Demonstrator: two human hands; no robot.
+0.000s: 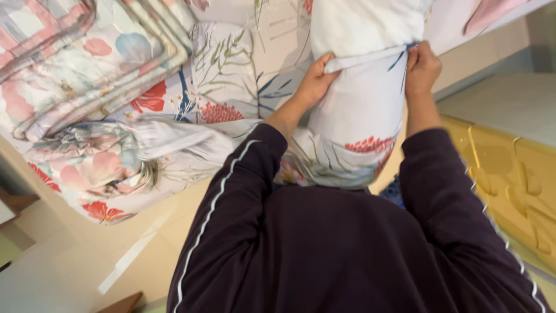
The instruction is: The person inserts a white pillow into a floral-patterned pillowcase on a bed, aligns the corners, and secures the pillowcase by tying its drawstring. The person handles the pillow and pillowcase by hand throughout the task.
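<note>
Both hands, left point(315, 81) and right point(421, 68), are closed on the open edge of the floral case point(359, 110) around a white pillow point(365, 23) (standing lengthwise ahead), equally near, beside folded quilts point(87, 58).

white pillow point(365, 23) cut off by the top edge, lower part hidden inside the floral pillowcase point(353, 122); fingertips of the left hand point(315, 81) tucked under the pillowcase hem, out of sight; folded quilt point(75, 64) cropped at the top-left corner; yellow cabinet point(509, 174) cut by the right edge, carved pattern too blurred to tell
</note>
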